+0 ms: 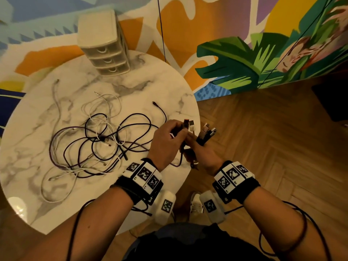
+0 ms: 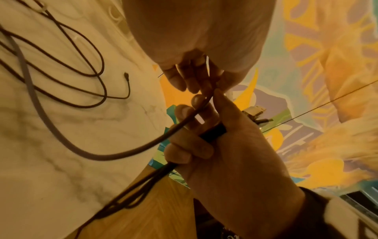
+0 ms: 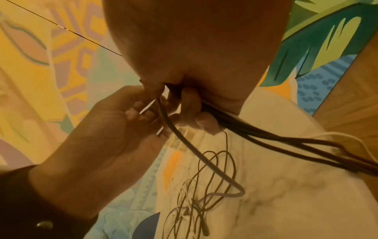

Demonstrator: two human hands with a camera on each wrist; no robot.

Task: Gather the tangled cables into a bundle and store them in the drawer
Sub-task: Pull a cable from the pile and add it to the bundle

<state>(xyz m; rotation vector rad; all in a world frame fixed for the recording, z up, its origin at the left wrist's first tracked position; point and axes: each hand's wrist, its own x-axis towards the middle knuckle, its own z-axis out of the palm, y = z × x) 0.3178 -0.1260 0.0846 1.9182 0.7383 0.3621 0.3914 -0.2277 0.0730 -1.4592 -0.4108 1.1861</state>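
Hands (image 1: 180,146) around plug ends, apparently; cables (image 1: 98,140) tangled, dark and white.

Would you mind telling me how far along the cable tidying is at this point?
Early stage. Done: several plug ends are collected in the right hand. In hand: the left hand pinches two more plugs beside them. Left: most cables lie tangled on the marble table, unbundled, and the drawer unit at the far edge has all its drawers closed.

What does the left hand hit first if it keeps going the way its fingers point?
The right hand, probably: the left hand points right at it, both gripping cable ends, already about touching. Depth is unclear.
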